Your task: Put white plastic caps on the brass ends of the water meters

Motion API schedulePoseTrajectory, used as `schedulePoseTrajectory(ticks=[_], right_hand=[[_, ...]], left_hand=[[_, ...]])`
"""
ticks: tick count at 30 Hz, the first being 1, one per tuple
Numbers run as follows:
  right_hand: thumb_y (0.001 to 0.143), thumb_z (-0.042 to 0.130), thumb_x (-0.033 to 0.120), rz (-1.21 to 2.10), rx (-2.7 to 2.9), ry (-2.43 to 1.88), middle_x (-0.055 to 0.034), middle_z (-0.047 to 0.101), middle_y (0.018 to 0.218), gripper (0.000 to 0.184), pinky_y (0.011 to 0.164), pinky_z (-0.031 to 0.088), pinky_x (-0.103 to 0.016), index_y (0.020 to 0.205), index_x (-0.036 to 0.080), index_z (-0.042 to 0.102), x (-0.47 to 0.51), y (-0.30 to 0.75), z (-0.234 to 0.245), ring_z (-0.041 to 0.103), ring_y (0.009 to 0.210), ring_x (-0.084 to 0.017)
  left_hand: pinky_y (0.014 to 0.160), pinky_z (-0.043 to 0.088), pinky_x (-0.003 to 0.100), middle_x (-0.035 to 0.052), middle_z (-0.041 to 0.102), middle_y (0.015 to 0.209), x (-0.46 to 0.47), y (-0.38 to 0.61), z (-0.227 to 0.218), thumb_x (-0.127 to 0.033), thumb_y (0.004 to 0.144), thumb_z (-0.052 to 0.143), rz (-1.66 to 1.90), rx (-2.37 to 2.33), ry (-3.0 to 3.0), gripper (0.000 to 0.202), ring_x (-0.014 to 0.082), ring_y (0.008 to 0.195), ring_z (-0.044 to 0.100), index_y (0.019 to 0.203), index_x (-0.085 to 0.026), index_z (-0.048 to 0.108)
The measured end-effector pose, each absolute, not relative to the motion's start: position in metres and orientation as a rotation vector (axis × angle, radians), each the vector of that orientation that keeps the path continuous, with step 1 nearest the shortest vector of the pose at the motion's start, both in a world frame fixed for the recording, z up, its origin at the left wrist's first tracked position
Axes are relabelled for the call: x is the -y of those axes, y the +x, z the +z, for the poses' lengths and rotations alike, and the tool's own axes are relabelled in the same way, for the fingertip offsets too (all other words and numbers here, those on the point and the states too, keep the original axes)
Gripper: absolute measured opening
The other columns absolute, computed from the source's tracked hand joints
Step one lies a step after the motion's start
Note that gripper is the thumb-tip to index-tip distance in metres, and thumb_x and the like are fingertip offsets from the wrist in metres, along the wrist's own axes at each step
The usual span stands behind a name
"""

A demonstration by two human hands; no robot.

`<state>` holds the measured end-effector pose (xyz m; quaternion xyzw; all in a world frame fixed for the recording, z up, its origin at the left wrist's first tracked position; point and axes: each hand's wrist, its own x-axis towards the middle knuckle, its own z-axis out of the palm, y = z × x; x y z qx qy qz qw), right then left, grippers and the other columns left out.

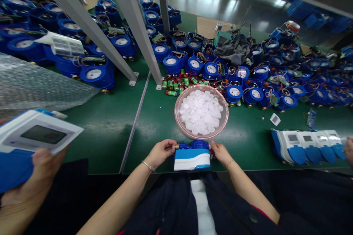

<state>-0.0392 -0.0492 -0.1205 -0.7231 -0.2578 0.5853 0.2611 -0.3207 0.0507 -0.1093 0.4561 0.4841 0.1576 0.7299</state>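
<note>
A blue and white water meter (192, 155) lies at the near edge of the green table (110, 128), straight in front of me. My left hand (160, 153) is closed on its left brass end. My right hand (220, 153) grips its right end. Just beyond the meter stands a clear pink-rimmed bowl (226, 112) full of white round caps (200, 112).
Several finished meters (307, 145) lie in a row at the right. Many open blue meter bodies (176, 62) with wires and green batteries (176, 85) crowd the back. Another person's hand (38, 176) at the left holds a meter (30, 139). Grey frame legs (129, 25) stand ahead; bubble wrap (35, 84) lies at the left.
</note>
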Motion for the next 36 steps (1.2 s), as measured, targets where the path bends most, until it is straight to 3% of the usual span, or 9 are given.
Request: schedulePoseTrajectory(ticks=[4, 7, 9, 14, 18, 22, 26, 32, 36], right_hand=[[0.076, 0.042, 0.063, 1.554, 0.677, -1.899, -0.0058, 0.061, 0.081, 0.052, 0.058, 0.045, -0.026, 0.095, 0.017, 0.058, 0.051, -0.041, -0.109, 0.056, 0.067, -0.014], [0.070, 0.060, 0.050, 1.570, 0.734, -1.735, -0.0034, 0.057, 0.105, 0.054, 0.077, 0.044, -0.026, 0.115, 0.024, 0.047, 0.050, -0.040, -0.100, 0.055, 0.087, -0.013], [0.070, 0.060, 0.049, 1.587, 0.744, -1.715, -0.0044, 0.059, 0.092, 0.053, 0.071, 0.045, -0.027, 0.113, 0.020, 0.048, 0.049, -0.039, -0.100, 0.055, 0.075, -0.013], [0.075, 0.052, 0.054, 1.552, 0.699, -1.784, -0.0047, 0.058, 0.086, 0.053, 0.060, 0.044, -0.026, 0.114, 0.020, 0.046, 0.045, -0.037, -0.105, 0.054, 0.070, -0.013], [0.075, 0.050, 0.055, 1.560, 0.695, -1.789, -0.0031, 0.058, 0.076, 0.051, 0.054, 0.041, -0.023, 0.113, 0.020, 0.048, 0.045, -0.036, -0.104, 0.052, 0.064, -0.013], [0.075, 0.053, 0.053, 1.590, 0.668, -1.769, -0.0038, 0.059, 0.090, 0.052, 0.056, 0.042, -0.023, 0.116, 0.023, 0.044, 0.045, -0.035, -0.104, 0.053, 0.069, -0.012], [0.076, 0.049, 0.056, 1.602, 0.674, -1.784, -0.0027, 0.057, 0.071, 0.045, 0.051, 0.038, -0.022, 0.097, 0.016, 0.055, 0.043, -0.036, -0.106, 0.049, 0.057, -0.010], [0.071, 0.059, 0.051, 1.626, 0.666, -1.735, -0.0023, 0.057, 0.089, 0.049, 0.055, 0.040, -0.021, 0.110, 0.023, 0.049, 0.038, -0.036, -0.101, 0.052, 0.069, -0.011], [0.077, 0.046, 0.056, 1.633, 0.640, -1.768, -0.0004, 0.053, 0.067, 0.049, 0.049, 0.035, -0.022, 0.108, 0.018, 0.050, 0.036, -0.038, -0.100, 0.049, 0.056, -0.010]], left_hand=[[0.097, 0.039, 0.036, 0.0132, 0.042, 0.130, -0.046, -0.322, -0.107, -0.042, 0.066, 0.062, 0.406, -1.160, 1.026, 0.071, 0.0225, 0.116, 0.044, 0.124, -0.015, 0.034], [0.097, 0.036, 0.043, 0.0131, 0.058, 0.108, -0.051, -0.322, -0.106, -0.047, 0.072, 0.054, 0.343, -1.213, 1.073, 0.051, 0.0286, 0.106, 0.050, 0.107, -0.011, 0.053], [0.092, 0.040, 0.042, 0.0112, 0.064, 0.093, -0.055, -0.323, -0.102, -0.044, 0.067, 0.060, 0.293, -1.153, 1.094, 0.041, 0.0288, 0.096, 0.056, 0.093, -0.011, 0.059], [0.089, 0.042, 0.031, 0.0067, 0.048, 0.126, -0.059, -0.323, -0.096, -0.040, 0.066, 0.062, 0.297, -1.192, 1.160, 0.058, 0.0226, 0.113, 0.045, 0.119, -0.022, 0.045], [0.072, 0.044, 0.035, 0.0104, 0.063, 0.076, -0.059, -0.320, -0.110, -0.054, 0.070, 0.050, 0.148, -1.333, 1.171, 0.045, 0.0246, 0.078, 0.057, 0.077, -0.011, 0.061], [0.058, 0.043, 0.026, 0.0074, 0.061, 0.097, -0.061, -0.318, -0.115, -0.054, 0.067, 0.054, 0.127, -1.345, 1.100, 0.051, 0.0166, 0.072, 0.057, 0.102, -0.017, 0.052], [0.038, 0.029, 0.024, 0.0053, 0.055, 0.053, -0.065, -0.312, -0.104, -0.065, 0.069, 0.041, -0.025, -1.291, 0.993, 0.056, 0.0136, 0.039, 0.045, 0.076, -0.011, 0.054], [0.058, 0.043, 0.022, 0.0025, 0.062, 0.076, -0.066, -0.312, -0.088, -0.058, 0.062, 0.058, 0.007, -1.152, 0.872, 0.057, 0.0128, 0.065, 0.057, 0.101, -0.018, 0.045], [0.041, 0.032, 0.023, 0.0026, 0.053, 0.051, -0.068, -0.308, -0.094, -0.068, 0.070, 0.037, -0.063, -1.214, 0.943, 0.059, 0.0134, 0.042, 0.046, 0.082, -0.012, 0.049]])
